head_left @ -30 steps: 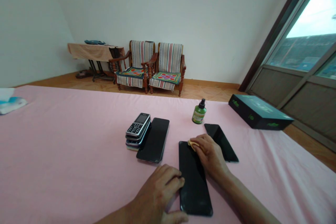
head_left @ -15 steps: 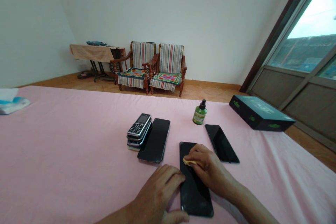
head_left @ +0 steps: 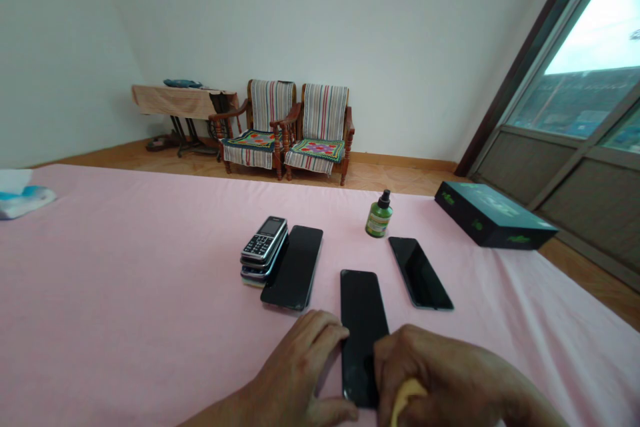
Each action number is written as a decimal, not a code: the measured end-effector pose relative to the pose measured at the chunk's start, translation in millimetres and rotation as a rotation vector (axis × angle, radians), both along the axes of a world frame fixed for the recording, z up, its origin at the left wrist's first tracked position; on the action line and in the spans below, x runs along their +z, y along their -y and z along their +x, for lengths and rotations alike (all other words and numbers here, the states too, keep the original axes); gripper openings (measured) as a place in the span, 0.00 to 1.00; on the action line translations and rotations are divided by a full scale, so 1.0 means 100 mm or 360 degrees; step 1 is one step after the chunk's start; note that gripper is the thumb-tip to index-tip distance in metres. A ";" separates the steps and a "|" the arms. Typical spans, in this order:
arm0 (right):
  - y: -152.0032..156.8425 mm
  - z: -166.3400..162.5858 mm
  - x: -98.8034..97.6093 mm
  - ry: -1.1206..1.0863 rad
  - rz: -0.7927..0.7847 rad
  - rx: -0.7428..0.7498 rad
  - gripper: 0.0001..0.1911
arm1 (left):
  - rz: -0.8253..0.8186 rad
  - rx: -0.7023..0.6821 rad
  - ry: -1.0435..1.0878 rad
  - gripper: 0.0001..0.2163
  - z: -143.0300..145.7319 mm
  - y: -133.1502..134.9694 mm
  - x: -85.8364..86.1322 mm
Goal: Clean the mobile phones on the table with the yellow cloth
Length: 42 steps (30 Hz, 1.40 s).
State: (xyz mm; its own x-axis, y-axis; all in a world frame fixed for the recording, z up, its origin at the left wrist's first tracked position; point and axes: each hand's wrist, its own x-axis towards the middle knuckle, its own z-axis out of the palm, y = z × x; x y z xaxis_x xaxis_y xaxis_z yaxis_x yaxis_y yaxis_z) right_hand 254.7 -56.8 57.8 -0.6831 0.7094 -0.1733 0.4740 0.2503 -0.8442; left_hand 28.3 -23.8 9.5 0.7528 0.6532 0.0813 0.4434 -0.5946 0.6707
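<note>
A black smartphone (head_left: pixel 361 320) lies face up on the pink cloth in front of me. Fingertips of my left hand (head_left: pixel 300 367) touch its left edge, the thumb apart near its lower left corner; this hand is open. My right hand (head_left: pixel 435 373) is closed over the phone's lower right part, covering that edge. A piece of yellow cloth (head_left: pixel 407 397) is bunched in its fingers. To the right lies another black smartphone (head_left: pixel 421 273). On the left, a further dark smartphone (head_left: pixel 294 268) lies beside stacked phones topped by a keypad phone (head_left: pixel 265 240).
A green spray bottle (head_left: pixel 379 217) with a black top stands behind the phones. At the back right sits a dark box (head_left: pixel 495 213). White and blue packaging (head_left: pixel 25 200) lies at the far left on the pink cloth (head_left: pixel 125 280). Two wooden chairs (head_left: pixel 317 127) stand by the wall.
My right hand has slid with the yellow cloth from the phone's upper part down to its lower right, uncovering the upper screen. My left hand stays at the left edge.
</note>
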 end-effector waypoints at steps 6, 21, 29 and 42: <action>-0.37 -0.06 -0.44 -0.0229 0.0825 -0.1056 0.10 | 0.0046 -0.0035 0.0047 0.31 -0.02 0.01 0.00; -0.58 -0.28 -0.74 0.0062 0.1148 -0.0977 0.14 | 0.0029 -0.0029 0.0100 0.28 -0.01 0.04 0.02; -0.39 -0.34 -0.53 0.0121 0.0964 -0.0736 0.16 | 0.0041 0.0048 0.0236 0.39 -0.03 0.05 -0.09; -0.03 -0.32 -0.20 0.0034 0.0451 -0.0239 0.13 | 0.0200 0.0058 0.0212 0.53 -0.07 0.03 -0.25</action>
